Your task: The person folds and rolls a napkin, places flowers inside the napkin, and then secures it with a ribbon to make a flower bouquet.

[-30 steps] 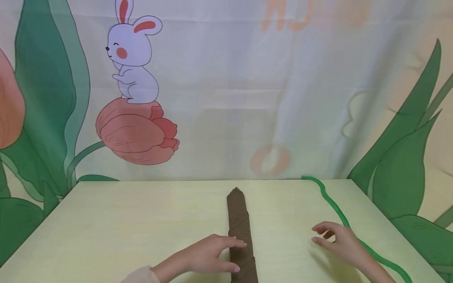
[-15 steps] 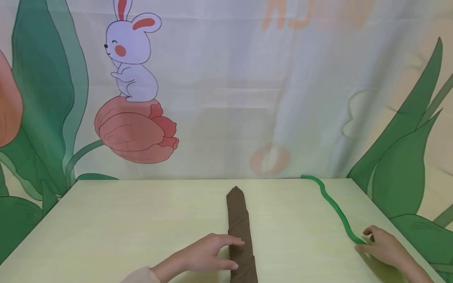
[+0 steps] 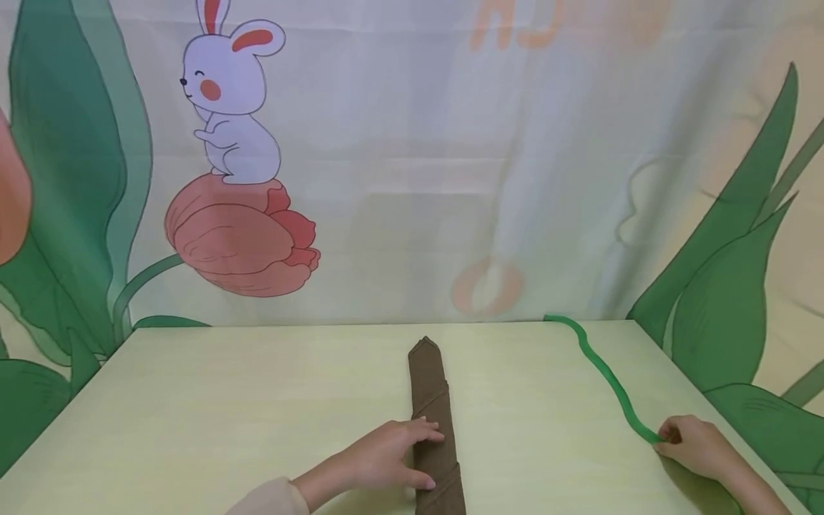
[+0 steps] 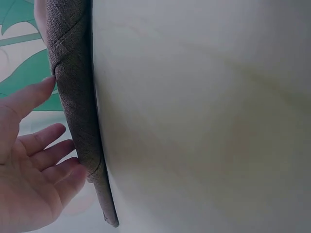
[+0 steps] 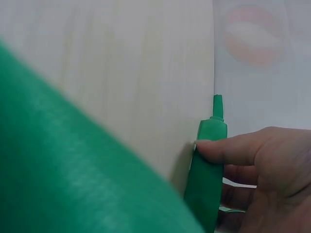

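Note:
A rolled strip of brown cloth (image 3: 428, 379) with slanting wrap lines lies lengthwise on the table. My left hand (image 3: 383, 454) rests at its near part, thumb and fingers loosely bent; in the left wrist view the fingertips touch the roll (image 4: 75, 87) without wrapping round it. To the right, a long wavy green ribbon (image 3: 605, 368) runs from the table's back edge toward me. The right hand (image 3: 698, 447) pinches it between thumb and fingers, as the right wrist view also shows, with the thumb (image 5: 218, 149) on top of the band. The ribbon's near end is mostly hidden by that hand.
A pale wooden table (image 3: 257, 400) bears the cloth and the ribbon. Behind it hangs a curtain (image 3: 399, 143) printed with a rabbit, tulips and leaves, reaching the table's back edge.
My right hand has moved right to the green ribbon, and its fingers have closed on it. The left hand stays at the brown roll, its fingers slightly lower and more bent.

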The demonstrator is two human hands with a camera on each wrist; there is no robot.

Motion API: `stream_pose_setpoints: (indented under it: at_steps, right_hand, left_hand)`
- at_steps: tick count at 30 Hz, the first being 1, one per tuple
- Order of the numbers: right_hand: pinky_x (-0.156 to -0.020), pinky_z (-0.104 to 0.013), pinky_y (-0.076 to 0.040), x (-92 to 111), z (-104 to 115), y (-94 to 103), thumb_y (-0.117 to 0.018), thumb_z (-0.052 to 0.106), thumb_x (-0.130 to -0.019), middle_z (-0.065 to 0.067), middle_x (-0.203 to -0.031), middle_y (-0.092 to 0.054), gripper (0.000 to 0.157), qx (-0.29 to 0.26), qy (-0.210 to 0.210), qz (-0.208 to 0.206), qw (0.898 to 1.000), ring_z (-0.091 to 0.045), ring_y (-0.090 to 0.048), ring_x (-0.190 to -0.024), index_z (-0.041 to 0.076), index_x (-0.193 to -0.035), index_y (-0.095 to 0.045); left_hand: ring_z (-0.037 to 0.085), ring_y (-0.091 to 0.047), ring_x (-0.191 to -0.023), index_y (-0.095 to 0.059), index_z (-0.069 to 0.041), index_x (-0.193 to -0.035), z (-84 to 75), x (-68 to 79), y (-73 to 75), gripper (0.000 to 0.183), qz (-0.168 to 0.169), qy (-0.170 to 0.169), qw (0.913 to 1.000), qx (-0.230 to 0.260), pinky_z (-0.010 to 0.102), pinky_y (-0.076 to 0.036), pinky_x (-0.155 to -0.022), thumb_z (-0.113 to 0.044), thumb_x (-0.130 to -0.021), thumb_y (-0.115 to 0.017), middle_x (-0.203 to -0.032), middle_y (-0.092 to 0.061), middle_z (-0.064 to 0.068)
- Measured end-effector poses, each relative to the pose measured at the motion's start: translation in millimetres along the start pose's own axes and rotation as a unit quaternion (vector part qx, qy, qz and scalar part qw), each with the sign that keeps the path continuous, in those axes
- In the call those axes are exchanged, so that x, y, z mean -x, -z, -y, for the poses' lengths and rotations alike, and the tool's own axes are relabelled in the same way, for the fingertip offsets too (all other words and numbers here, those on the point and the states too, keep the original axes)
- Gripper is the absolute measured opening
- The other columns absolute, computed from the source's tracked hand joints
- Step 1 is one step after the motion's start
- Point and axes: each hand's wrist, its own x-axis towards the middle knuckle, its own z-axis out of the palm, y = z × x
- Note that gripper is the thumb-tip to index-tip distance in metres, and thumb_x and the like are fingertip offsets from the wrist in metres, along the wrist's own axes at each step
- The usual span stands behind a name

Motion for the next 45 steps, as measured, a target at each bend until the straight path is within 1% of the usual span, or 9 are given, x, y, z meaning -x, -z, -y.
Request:
stream_pose_setpoints:
  at_steps: [4,9,12,16,22,26,33,39,45]
  right_hand:
    - [-0.059,-0.031,-0.04,1,2,0.5,-0.064,0.01,-0.08,-0.001,-0.072,-0.056,0.011,-0.002,0.015,-0.014,1.0,-0.015,-0.049,-0.067,0.0,-0.08,-0.059]
    - [-0.054,-0.027,-0.039,2,7,5.0,-0.055,0.005,-0.085,-0.001,-0.065,-0.057,0.003,-0.056,0.02,-0.022,0.998,-0.014,-0.051,-0.058,0.001,-0.085,-0.056]
    - [-0.052,-0.027,-0.04,3,11,9.8,-0.051,0.004,-0.088,-0.003,-0.061,-0.056,0.006,-0.093,0.018,-0.013,0.995,-0.014,-0.053,-0.052,-0.001,-0.09,-0.054]
    - [-0.045,-0.029,-0.043,3,18,19.6,-0.051,0.005,-0.089,-0.005,-0.062,-0.052,0.013,-0.117,0.02,-0.018,0.993,-0.013,-0.047,-0.043,-0.005,-0.097,-0.054]
    - [-0.045,-0.027,-0.036,0,35,42.3,-0.054,0.012,-0.091,-0.001,-0.062,-0.054,0.017,-0.056,0.064,-0.08,0.993,-0.009,-0.041,-0.046,-0.002,-0.097,-0.059]
    - [-0.049,-0.027,-0.033,0,49,58.0,-0.054,0.014,-0.091,0.001,-0.063,-0.056,0.018,-0.034,0.081,-0.106,0.99,-0.009,-0.043,-0.052,-0.002,-0.097,-0.06]
    - [-0.049,-0.027,-0.033,-2,72,74.8,-0.054,0.017,-0.092,0.001,-0.065,-0.056,0.021,-0.032,0.102,-0.114,0.988,-0.009,-0.044,-0.053,-0.002,-0.1,-0.06]
    - [-0.05,-0.027,-0.035,-6,94,86.1,-0.056,0.018,-0.091,0.002,-0.066,-0.058,0.021,-0.026,0.123,-0.113,0.986,-0.008,-0.048,-0.055,-0.001,-0.1,-0.061]
    - [-0.051,-0.028,-0.037,-13,125,97.0,-0.056,0.018,-0.091,0.001,-0.069,-0.058,0.024,-0.026,0.148,-0.099,0.984,-0.01,-0.05,-0.059,-0.003,-0.103,-0.06]
  left_hand:
    - [0.022,-0.034,-0.13,-0.053,-0.01,-0.125,-0.2,1.1,0.3,0.055,0.013,0.007,0.9999,-0.006,0.04,-0.031,-0.102,-0.032,-0.078,-0.071,-0.137,-0.044,0.005]
    - [0.022,-0.034,-0.13,-0.054,-0.01,-0.126,2.2,1.6,-0.5,0.055,0.019,0.007,0.9997,-0.015,0.04,-0.032,-0.102,-0.032,-0.078,-0.07,-0.136,-0.045,0.004]
    - [0.022,-0.034,-0.13,-0.054,-0.01,-0.126,3.7,0.9,-1.0,0.055,0.021,0.009,0.9996,-0.015,0.04,-0.031,-0.102,-0.033,-0.078,-0.07,-0.136,-0.045,0.004]
    - [0.021,-0.035,-0.13,-0.054,-0.01,-0.126,4.5,-0.3,-1.4,0.055,0.021,0.008,0.9996,-0.018,0.04,-0.032,-0.102,-0.034,-0.078,-0.07,-0.136,-0.045,0.004]
    - [0.022,-0.037,-0.128,-0.055,-0.009,-0.123,3.3,-2.2,-0.2,0.056,0.017,0.008,0.9998,-0.004,0.041,-0.032,-0.101,-0.032,-0.075,-0.072,-0.133,-0.049,0.004]
    - [0.021,-0.042,-0.125,-0.06,-0.01,-0.118,1.2,-2.9,-0.8,0.055,-0.007,0.024,0.9997,-0.001,0.039,-0.034,-0.1,-0.032,-0.07,-0.077,-0.128,-0.053,0.003]
    - [0.019,-0.052,-0.109,-0.066,-0.01,-0.108,-0.5,-0.5,-2.7,0.051,-0.05,0.041,0.9974,-0.031,0.036,-0.041,-0.093,-0.034,-0.066,-0.08,-0.117,-0.058,0.001]
    - [0.011,-0.051,-0.091,-0.066,-0.009,-0.108,-0.1,2.3,-3.7,0.054,-0.06,0.064,0.9962,-0.006,0.025,-0.045,-0.08,-0.035,-0.063,-0.081,-0.104,-0.055,-0.001]
    - [0.005,-0.039,-0.071,-0.065,-0.007,-0.109,2.4,3.8,-4.4,0.054,-0.06,0.078,0.9943,0.043,0.018,-0.038,-0.063,-0.032,-0.063,-0.081,-0.087,-0.049,-0.005]
